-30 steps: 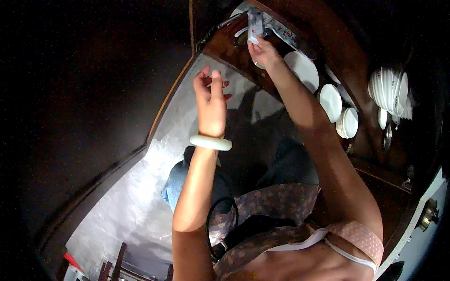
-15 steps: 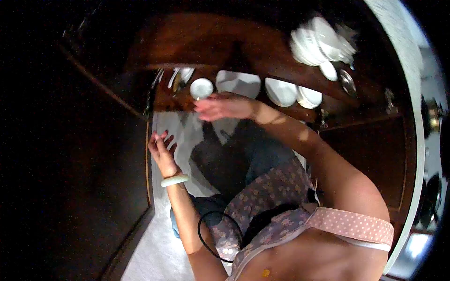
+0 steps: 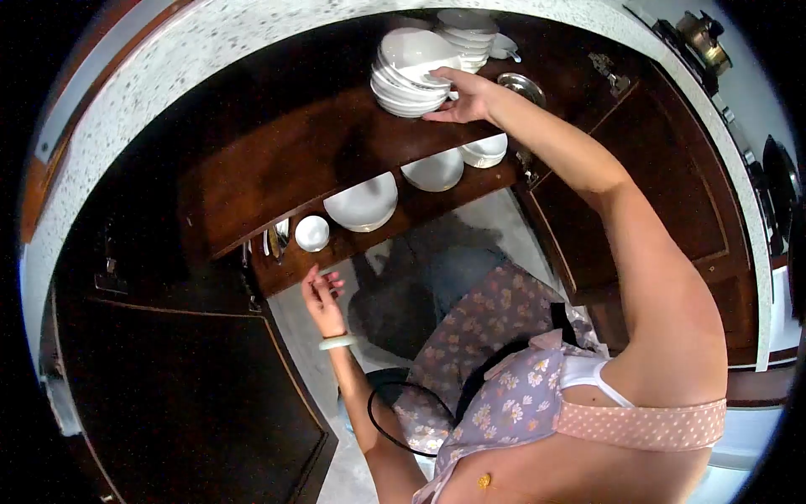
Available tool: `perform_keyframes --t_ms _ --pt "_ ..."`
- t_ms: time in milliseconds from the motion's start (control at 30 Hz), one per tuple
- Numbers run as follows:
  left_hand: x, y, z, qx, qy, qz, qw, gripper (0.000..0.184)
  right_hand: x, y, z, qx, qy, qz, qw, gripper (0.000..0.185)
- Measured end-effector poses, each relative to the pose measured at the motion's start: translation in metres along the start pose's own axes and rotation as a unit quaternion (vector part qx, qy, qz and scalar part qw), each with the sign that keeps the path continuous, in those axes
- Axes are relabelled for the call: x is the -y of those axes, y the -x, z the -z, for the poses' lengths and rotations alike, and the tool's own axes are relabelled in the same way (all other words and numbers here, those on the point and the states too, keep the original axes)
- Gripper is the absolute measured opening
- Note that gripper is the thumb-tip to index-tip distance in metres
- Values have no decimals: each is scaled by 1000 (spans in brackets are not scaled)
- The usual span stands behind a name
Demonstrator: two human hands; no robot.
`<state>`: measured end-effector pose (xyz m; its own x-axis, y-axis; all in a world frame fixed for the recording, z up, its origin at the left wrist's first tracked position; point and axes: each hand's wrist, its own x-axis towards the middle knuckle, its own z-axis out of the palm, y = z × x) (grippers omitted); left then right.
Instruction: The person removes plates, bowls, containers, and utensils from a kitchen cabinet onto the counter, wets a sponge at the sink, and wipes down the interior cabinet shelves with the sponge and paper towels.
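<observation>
A stack of white bowls (image 3: 407, 71) sits on the upper cabinet shelf. My right hand (image 3: 468, 97) reaches in from the right and grips its near right edge, fingers apart above and below the rims. How many bowls lie within the grip is hidden. Low on the left, my left hand (image 3: 322, 301), with a pale bangle (image 3: 337, 342) at the wrist, hangs in the air with loosely bent fingers and holds nothing. Just above it, a small white bowl (image 3: 312, 233) stands on the lower shelf.
Behind the bowls rises another white stack (image 3: 466, 38), with a white spoon (image 3: 504, 47) and a metal dish (image 3: 520, 87) close by. Larger white bowls (image 3: 363, 203) and cutlery (image 3: 277, 239) occupy the lower shelf. Open dark doors (image 3: 185, 386) flank the cabinet; a speckled counter edge (image 3: 252, 38) curves above.
My right hand has gone from in front of the lower shelf up to the bowl stack and taken hold of its edge. The view has shifted, showing more counter. My left hand stays low and empty.
</observation>
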<state>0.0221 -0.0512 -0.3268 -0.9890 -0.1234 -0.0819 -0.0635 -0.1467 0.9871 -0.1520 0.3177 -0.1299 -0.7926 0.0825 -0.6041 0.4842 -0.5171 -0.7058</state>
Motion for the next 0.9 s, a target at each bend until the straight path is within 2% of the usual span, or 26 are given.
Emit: perform_keyframes --t_ms 33,133,167,300,333,400,467,500,533,600,667,767,867,900 --pt "-3 4 -5 17 -2 -5 1000 37 -1 -9 -2 -17 -5 0 1000 65" --pt "-14 11 -23 53 16 -4 998 37 -5 -20 -10 -37 -24 -5 999 57" --pt "-18 13 -27 61 23 0 998 37 -4 -20 -13 -24 -32 -13 999 49" --pt "-42 19 -45 78 8 -39 996 35 -2 -46 -4 -3 -51 -52 997 49" --pt "-53 21 -49 86 -1 -47 995 35 -5 -49 1 33 -40 -37 998 51" --pt "-75 23 -58 111 9 -70 991 34 -11 -45 4 -1 -39 -52 998 52" --pt "-98 26 -71 119 -2 -72 990 35 -20 -29 20 114 -82 -104 985 56" --pt "-105 28 -76 135 15 -83 987 35 -26 -9 18 111 -66 -102 986 56" --pt "-106 26 -77 164 9 -99 981 45 -29 13 16 108 -50 -97 988 56" --pt "-123 31 -88 173 -69 -191 964 64 -45 39 30 162 -23 -52 985 55" --pt "-152 38 -94 187 -152 -269 933 99 -52 70 42 211 -15 -110 971 57" --pt "-198 59 -110 209 -197 -352 891 123 -48 167 29 237 57 -122 962 51" --pt "-236 87 -122 196 -266 -448 830 126 -38 238 18 273 117 -129 946 50" --pt "-241 93 -129 179 -229 -503 814 125 -31 260 11 285 137 -111 942 51"
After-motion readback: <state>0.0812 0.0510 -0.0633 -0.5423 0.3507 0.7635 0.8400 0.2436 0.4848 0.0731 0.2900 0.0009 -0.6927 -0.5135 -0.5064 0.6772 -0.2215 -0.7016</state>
